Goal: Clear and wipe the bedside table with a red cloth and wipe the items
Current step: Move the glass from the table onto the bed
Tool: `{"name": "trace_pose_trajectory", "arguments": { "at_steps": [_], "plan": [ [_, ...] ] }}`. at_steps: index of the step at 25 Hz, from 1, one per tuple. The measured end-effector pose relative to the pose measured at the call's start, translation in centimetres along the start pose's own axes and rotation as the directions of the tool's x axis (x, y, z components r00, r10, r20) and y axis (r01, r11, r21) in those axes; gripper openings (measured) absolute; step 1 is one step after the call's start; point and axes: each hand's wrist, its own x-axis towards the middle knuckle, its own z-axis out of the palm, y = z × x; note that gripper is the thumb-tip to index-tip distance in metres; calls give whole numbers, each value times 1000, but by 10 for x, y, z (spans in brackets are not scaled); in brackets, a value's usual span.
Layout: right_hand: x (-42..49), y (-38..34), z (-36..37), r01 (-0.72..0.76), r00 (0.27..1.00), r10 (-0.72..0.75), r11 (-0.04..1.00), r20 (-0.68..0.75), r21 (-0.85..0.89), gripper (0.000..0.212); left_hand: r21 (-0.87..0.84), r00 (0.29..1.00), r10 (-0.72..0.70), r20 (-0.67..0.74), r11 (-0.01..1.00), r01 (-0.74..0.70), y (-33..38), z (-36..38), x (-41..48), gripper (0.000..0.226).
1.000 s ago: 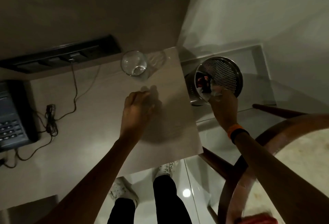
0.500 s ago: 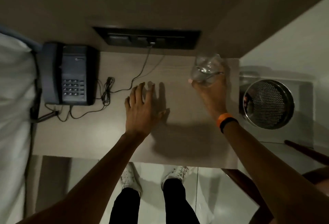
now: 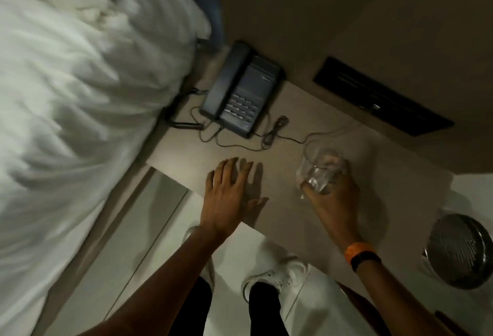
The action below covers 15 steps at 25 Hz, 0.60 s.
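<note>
The beige bedside table (image 3: 288,111) runs across the middle of the head view. My right hand (image 3: 330,199) grips a clear drinking glass (image 3: 318,167) and holds it tilted just over the table's right part. My left hand (image 3: 229,194) lies flat on the tabletop near its front edge, fingers straight and spread. A dark telephone (image 3: 240,93) with a keypad stands at the table's far left, its thin cords (image 3: 274,130) trailing across the top toward the wall. No red cloth shows in this view.
A white duvet (image 3: 80,95) fills the left side. A black socket panel (image 3: 381,98) sits in the wall behind the table. A perforated metal bin (image 3: 461,250) stands on the floor at the right. My white shoes (image 3: 274,274) are below the table edge.
My right hand left the bin, took hold of the glass at the table's back and now holds it tilted. My left hand flattened on the table. The view swung left toward the bed.
</note>
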Motion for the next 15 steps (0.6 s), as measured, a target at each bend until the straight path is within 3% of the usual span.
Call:
{"name": "trace_pose_trajectory", "arguments": {
  "at_steps": [3, 5, 10, 14, 15],
  "plan": [
    [-26, -80, 70, 171, 962, -167, 985, 215, 1, 78, -67, 974, -174, -144, 984, 165, -62, -54, -39, 84],
    [-47, -143, 113, 295, 903, -271, 955, 333, -23, 78, -140, 918, -287, -274, 956, 257, -104, -96, -67, 78],
    [-104, -308, 224, 523, 696, -461, 851, 550, 50, 66, -240, 645, -477, -597, 873, 424, -226, -200, -149, 69],
    [-148, -393, 326, 637, 555, -526, 767, 644, 77, 62, -305, 416, -665, -621, 693, 653, -328, -237, -210, 71],
    [-157, -407, 350, 656, 537, -518, 753, 666, 57, 63, -313, 387, -697, -603, 653, 689, -349, -239, -220, 71]
  ]
}}
